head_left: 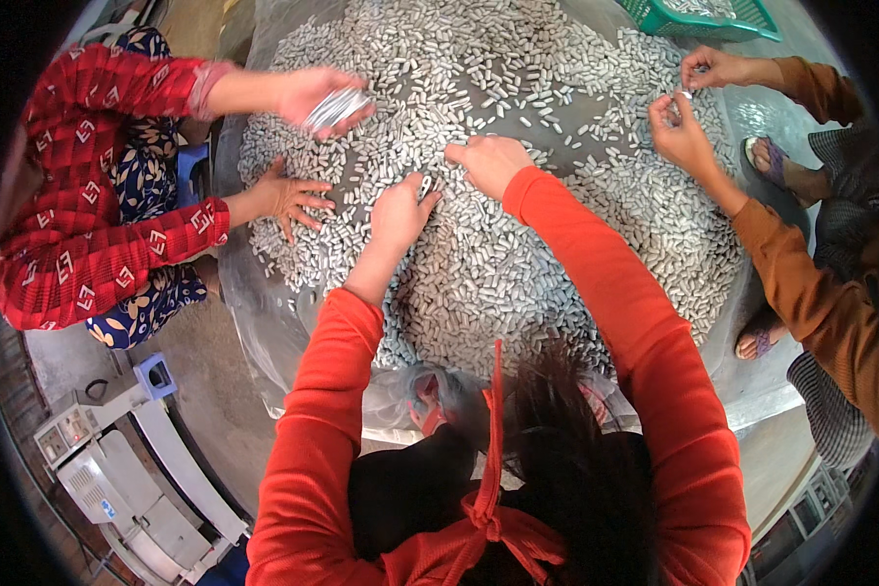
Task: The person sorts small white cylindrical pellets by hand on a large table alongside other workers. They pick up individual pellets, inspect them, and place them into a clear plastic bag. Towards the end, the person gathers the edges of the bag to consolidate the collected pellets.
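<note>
Left grip (pixel 398 210) pinches a silvery piece (pixel 426 184); right grip (pixel 495 164) unclear; machine (pixel 127 461) bears blue label (pixel 107 509).

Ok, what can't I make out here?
All in the head view:
Small silvery thing in the left hand: too small to identify.
Any piece in the right hand: hidden by its fingers.
Number of pieces in the patterned-shirt co-worker's upper hand: blurred.
Green basket's far side: cut off by upper edge.

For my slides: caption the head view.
Bare left hand and right hand amid small silvery cylinders, flanked by others' red patterned sleeve and brown sleeve.
</note>
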The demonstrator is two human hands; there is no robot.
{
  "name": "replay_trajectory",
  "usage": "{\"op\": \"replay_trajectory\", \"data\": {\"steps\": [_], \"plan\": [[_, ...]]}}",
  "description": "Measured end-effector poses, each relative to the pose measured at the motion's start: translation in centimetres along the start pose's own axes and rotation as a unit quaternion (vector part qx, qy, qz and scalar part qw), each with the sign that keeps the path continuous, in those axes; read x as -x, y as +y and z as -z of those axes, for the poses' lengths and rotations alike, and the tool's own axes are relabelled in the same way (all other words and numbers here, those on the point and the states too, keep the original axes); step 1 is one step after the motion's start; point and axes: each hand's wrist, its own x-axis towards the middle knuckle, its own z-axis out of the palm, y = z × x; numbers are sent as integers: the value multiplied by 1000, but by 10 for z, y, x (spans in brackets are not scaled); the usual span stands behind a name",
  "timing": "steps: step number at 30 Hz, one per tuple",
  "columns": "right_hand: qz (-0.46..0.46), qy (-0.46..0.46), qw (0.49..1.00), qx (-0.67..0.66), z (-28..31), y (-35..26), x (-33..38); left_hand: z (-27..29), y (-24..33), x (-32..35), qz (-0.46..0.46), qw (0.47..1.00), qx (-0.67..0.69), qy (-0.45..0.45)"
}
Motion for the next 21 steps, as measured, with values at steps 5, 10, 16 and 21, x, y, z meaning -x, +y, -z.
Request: {"op": "replay_trajectory", "data": {"steps": [5, 10, 16, 21], "plan": [[-33, 23, 998, 56, -7, -4, 2, -1, -24, -11, -19, 977, 196, 81], [-77, 107, 991, -18, -11, 17, 15, 16, -37, -3, 170, 739, 641, -122], [-191, -10, 730, -656, -14, 15, 26, 10, -34, 13, 10, 942, 327, -74], [-29, -134, 906, -400, -21, -15, 43, 0, -13, 10, -94, 994, 50, -13]]}}
